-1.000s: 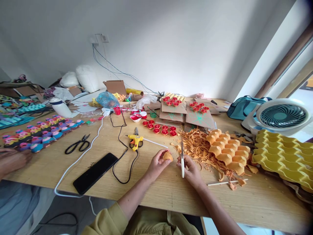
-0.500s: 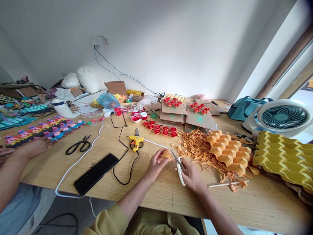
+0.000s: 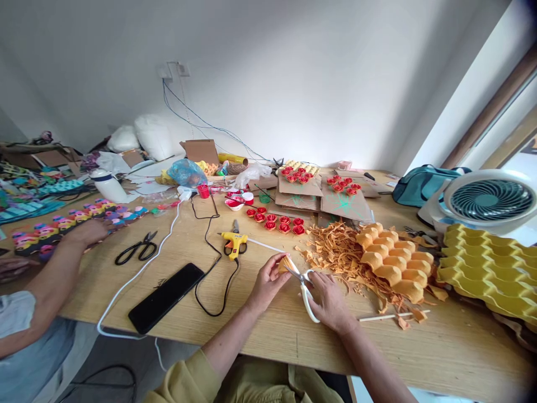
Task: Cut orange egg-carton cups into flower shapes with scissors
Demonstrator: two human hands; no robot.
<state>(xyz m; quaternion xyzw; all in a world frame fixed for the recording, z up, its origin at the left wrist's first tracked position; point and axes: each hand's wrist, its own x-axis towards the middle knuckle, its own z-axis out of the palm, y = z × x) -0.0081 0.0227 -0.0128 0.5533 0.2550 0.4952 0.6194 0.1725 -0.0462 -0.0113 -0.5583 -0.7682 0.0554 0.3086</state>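
Cup piece (image 3: 286,263), a small orange bit of egg carton, sits pinched in the fingertips of the left hand (image 3: 265,284) just above the table (image 3: 293,330), near its front edge. The right hand (image 3: 329,300) is closed around the white handles of the scissors (image 3: 302,282), whose blades point up-left and meet the cup piece at its right side. Just right of that hand lie a thin white stick (image 3: 392,316) and orange scraps (image 3: 335,252), heaped against a cut orange carton (image 3: 392,260). A yellow carton tray (image 3: 486,266) lies further right, with a fan (image 3: 486,200) and a teal bag (image 3: 422,184) behind it.

Left of the hands, a black phone (image 3: 165,296) lies flat beside a black cable, and a yellow glue gun (image 3: 234,242) rests just beyond. Black scissors (image 3: 136,252) lie further left. Beyond the glue gun stand red paper roses (image 3: 279,221), and more of them rest on cardboard sheets (image 3: 342,202) toward the wall.

At the left edge another person's hand (image 3: 89,230) rests on a row of colourful figures (image 3: 62,224).
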